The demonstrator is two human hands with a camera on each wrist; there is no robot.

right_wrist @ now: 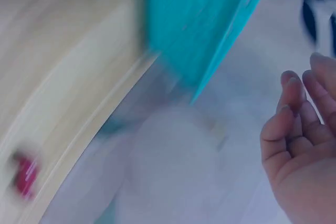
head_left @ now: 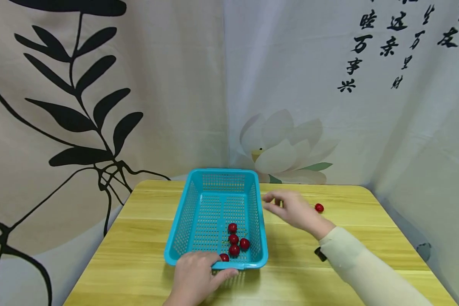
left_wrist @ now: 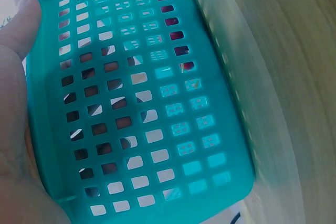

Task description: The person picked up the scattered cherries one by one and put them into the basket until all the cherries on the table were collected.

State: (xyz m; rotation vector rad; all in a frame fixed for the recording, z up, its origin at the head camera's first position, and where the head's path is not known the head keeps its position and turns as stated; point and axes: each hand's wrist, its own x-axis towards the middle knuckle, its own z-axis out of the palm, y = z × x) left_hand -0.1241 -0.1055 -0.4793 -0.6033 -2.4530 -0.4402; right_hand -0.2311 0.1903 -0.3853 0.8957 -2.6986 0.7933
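Observation:
A blue perforated plastic basket [head_left: 263, 225] stands on the wooden table. My left hand [head_left: 196, 272] grips its near rim, thumb outside and fingers over the inner side; the left wrist view shows those fingers through the holes of the basket wall [left_wrist: 231, 150]. Several red cherries [head_left: 234, 250] lie inside toward the near right, one partly hidden behind the rim beside my left hand. Just right of the basket, my right hand [head_left: 296, 210] hovers with loosely bent fingers; its palm [right_wrist: 310, 166] holds nothing. Another cherry [head_left: 319, 208] lies on the table beyond the right wrist.
Light wooden tabletop [head_left: 130, 246] extends on both sides of the basket. Behind it hangs a pale curtain [head_left: 176, 85] with printed black leaves, a lotus and writing, close to the table's back edge. A small black item [head_left: 320, 254] shows at the right sleeve.

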